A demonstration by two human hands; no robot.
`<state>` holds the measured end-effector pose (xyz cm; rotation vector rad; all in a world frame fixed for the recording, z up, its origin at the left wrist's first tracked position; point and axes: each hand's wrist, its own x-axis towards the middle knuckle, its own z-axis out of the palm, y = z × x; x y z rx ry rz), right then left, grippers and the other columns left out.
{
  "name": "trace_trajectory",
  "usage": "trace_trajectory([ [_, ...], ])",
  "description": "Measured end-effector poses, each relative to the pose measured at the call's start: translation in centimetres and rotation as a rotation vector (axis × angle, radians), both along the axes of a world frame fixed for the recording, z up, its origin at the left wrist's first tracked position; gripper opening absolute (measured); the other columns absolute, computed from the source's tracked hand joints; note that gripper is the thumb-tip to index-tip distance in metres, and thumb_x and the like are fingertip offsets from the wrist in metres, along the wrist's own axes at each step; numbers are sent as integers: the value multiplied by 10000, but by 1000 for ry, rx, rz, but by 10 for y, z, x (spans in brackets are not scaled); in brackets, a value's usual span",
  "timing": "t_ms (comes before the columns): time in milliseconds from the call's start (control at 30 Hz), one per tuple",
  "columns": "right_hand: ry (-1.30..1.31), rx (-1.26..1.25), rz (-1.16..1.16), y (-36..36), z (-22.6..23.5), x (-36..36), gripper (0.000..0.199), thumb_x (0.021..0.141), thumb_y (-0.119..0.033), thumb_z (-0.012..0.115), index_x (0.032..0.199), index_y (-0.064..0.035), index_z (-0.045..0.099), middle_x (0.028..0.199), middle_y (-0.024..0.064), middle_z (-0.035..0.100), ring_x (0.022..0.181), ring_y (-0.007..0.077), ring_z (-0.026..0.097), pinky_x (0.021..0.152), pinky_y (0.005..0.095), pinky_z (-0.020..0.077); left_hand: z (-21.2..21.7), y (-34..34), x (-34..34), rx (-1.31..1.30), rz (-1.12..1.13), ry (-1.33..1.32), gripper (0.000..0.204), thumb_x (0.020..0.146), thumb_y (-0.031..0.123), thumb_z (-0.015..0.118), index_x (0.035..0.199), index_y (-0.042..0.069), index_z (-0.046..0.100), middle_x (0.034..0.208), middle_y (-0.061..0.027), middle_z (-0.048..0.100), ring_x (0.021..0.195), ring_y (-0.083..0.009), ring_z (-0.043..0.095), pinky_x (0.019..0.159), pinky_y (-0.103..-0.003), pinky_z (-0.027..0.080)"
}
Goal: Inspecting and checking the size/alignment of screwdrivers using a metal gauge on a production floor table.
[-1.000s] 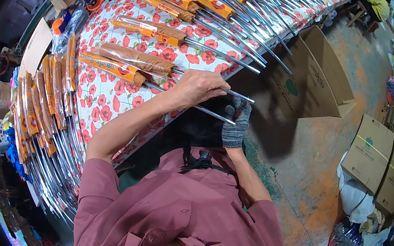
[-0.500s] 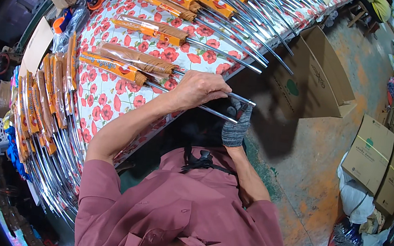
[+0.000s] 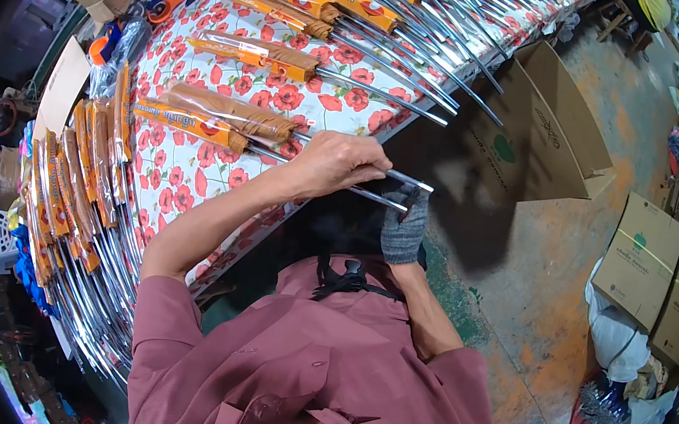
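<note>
Two long metal rods run side by side out over the table's edge, each with a wrapped tan bundle at its far end: a clear-sleeved bundle [image 3: 229, 111] and an orange-sleeved bundle [image 3: 190, 122]. My bare left hand [image 3: 338, 164] is closed around the upper metal rod [image 3: 408, 180]. The lower metal rod [image 3: 379, 199] passes beneath that hand. In a grey knitted glove, my right hand [image 3: 404, 234] is at the rods' free ends, its fingers curled and partly behind them. Whatever small thing those fingers may hold is hidden.
More wrapped rods [image 3: 320, 10] lie across the flowered tablecloth [image 3: 193, 174]. Another row of wrapped rods [image 3: 79, 182] stands at the left edge. An open cardboard box [image 3: 523, 141] is on the floor to the right, with closed cartons [image 3: 640, 255] farther right.
The upper rod's end has shifted slightly left and down. My gloved right hand's fingers have moved a little lower and behind the rods; my left hand keeps its hold.
</note>
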<state>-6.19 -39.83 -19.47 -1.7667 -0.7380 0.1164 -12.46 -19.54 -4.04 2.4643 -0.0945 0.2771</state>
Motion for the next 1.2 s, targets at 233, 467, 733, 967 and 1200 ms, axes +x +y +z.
trace_trajectory([
  [233,49,-36,-110,-43,-6,16,325,949,-97,688,1250,11,632,1243,162,652,1196,307,612,1041,401,457,4,24,18,18,-35,-38,239,899,206,766,1098,80,730,1009,-91,718,937,-287,689,786,-403,540],
  [467,63,-158,-143,-16,4,37,343,991,-114,639,1324,-35,652,1231,133,659,1175,309,637,1044,376,461,-12,50,56,535,209,-238,267,874,177,773,1129,119,720,1004,-69,669,948,-279,661,774,-415,524],
  [733,-66,-154,-103,7,2,31,423,961,-129,707,1347,-7,584,1296,168,622,1191,320,600,1052,388,445,-13,36,37,325,68,-214,175,843,126,792,1000,113,718,909,-40,665,842,-255,669,703,-384,527],
  [967,78,28,-66,20,-1,31,477,985,-121,679,1413,5,510,1368,147,634,1273,260,583,1087,360,433,-7,30,30,95,44,-128,156,873,119,776,1012,78,721,959,-45,713,817,-263,700,692,-373,547],
  [1200,22,34,-71,26,-3,33,481,999,-100,653,1435,11,481,1409,132,639,1294,224,589,1103,335,424,-1,30,30,94,-4,-88,140,910,132,744,1033,70,722,942,-68,712,812,-271,701,687,-375,542],
])
